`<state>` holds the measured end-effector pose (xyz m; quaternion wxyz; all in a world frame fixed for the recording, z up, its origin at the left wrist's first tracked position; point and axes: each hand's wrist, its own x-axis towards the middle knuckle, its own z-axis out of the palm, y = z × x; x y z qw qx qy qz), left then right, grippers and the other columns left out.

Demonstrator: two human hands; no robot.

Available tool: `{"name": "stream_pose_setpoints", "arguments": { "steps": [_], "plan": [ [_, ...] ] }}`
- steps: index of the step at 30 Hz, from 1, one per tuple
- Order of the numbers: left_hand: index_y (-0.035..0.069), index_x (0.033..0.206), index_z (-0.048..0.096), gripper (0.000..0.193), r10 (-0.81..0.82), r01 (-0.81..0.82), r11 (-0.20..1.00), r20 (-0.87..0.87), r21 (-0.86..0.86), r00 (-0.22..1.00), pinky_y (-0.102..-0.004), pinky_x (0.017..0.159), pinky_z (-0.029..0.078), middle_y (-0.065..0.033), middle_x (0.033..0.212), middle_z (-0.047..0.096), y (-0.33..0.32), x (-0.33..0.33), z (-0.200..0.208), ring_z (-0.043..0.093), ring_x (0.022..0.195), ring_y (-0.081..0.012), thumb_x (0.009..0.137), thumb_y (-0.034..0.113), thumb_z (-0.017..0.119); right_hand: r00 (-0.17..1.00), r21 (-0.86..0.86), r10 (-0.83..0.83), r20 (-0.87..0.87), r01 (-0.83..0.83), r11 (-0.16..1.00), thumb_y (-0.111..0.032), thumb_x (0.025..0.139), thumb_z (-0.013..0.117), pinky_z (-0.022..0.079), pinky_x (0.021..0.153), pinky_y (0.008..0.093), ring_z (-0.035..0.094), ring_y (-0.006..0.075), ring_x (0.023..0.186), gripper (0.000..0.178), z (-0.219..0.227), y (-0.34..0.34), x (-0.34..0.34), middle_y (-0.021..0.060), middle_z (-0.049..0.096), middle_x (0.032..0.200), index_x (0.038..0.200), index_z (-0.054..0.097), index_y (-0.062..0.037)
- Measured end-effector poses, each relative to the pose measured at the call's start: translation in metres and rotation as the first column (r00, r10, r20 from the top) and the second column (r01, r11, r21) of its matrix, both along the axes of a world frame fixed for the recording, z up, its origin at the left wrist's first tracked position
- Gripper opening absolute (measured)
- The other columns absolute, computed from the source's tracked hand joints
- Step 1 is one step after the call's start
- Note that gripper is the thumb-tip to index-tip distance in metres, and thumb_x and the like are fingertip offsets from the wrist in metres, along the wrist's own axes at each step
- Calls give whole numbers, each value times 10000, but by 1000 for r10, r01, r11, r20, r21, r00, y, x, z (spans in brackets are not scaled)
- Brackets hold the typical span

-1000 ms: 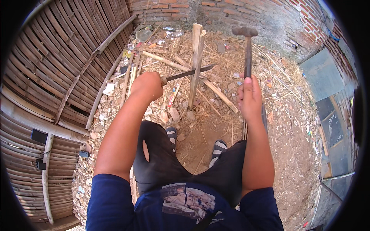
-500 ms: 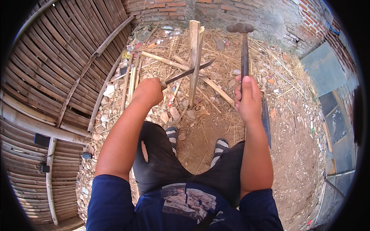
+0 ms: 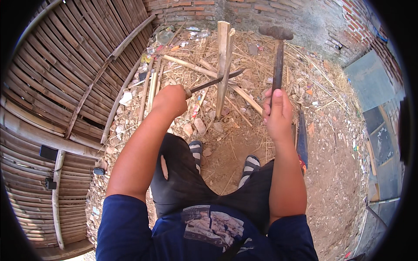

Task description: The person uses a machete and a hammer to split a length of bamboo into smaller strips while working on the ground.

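Note:
My left hand (image 3: 170,101) is closed round the wooden handle of a large knife, like a machete. The dark knife blade (image 3: 207,85) points up and to the right, set in the split of a pale length of wood (image 3: 223,52). That wood stands upright, its two halves apart at the top and its lower end at the ground. On the other side, my right hand (image 3: 278,111) grips the handle of a hammer (image 3: 277,56). The hammer's rusty head is raised to the right of the wood, apart from both wood and knife.
Long pale strips (image 3: 191,66) lie across straw and rubble behind the upright wood. A handsaw (image 3: 301,135) lies beside my right forearm, partly hidden by it. A slatted bamboo wall (image 3: 82,65) bounds the left, a brick wall (image 3: 261,12) the back. My sandalled feet stand on either side.
The hammer has tipped a little to the right, and my right hand has shifted slightly with it. Knife and upright wood keep their places against each other; the whole view has shifted slightly.

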<state>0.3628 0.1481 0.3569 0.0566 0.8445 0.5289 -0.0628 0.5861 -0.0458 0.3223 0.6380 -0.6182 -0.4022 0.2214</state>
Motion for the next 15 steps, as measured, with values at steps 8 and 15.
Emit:
{"name": "stream_pose_setpoints", "arguments": {
  "steps": [8, 15],
  "plan": [
    [36, 1161, 727, 290, 26, -25, 999, 6, -20, 1000, -432, 910, 595, -203, 1169, 734, -4, -2, -8, 726, 1083, -345, 893, 115, 649, 989, -352, -3, -148, -50, 935, -432, 1112, 441, 413, 567, 314, 512, 123, 599, 440, -52, 20, 7, 10, 518, 680, 943, 568, -47],
    [38, 1169, 723, 286, 23, -23, 999, 0, -30, 1000, -434, 915, 595, -201, 1166, 736, -1, 0, -20, 722, 1095, -349, 908, 108, 632, 971, 93, 97, -219, -78, 993, -455, 1118, 406, 373, 523, 268, 458, 79, 562, 466, -15, 2, -1, 3, 512, 687, 948, 588, -61]
  ]
}}
